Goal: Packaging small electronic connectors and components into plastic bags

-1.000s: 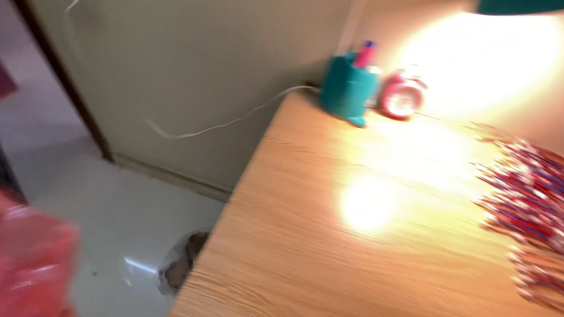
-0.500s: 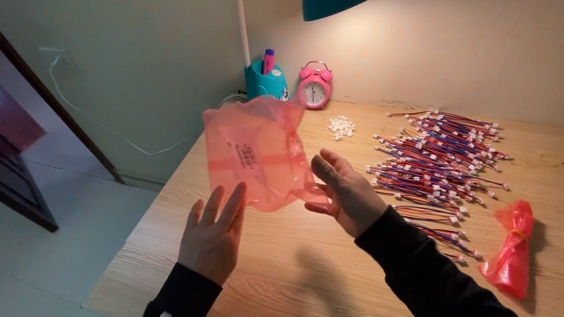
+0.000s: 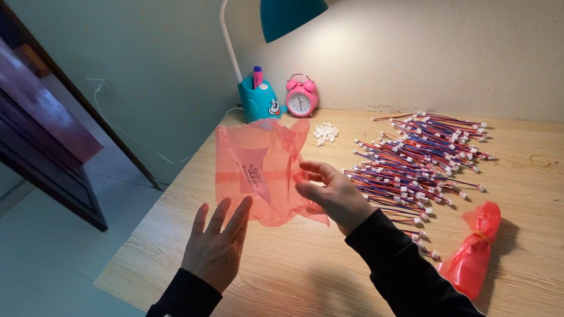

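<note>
Pink bag (image 3: 261, 170) is pinched by the right hand (image 3: 333, 196); left hand (image 3: 216, 244), fingers spread, should be slid flat inside its mouth.

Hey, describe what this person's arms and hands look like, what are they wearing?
Both hands are bare, with no gloves, rings or watch in view. The left hand comes out of a black sleeve with white stripes at the cuff. The right hand comes out of a plain black long sleeve.

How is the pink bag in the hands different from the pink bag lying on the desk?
The held bag is spread flat, open and see-through; the lying bag is bunched and tied near its top. The held bag is up between both hands; the lying bag rests on the desk beside the wires. Both are pink-red plastic.
</note>
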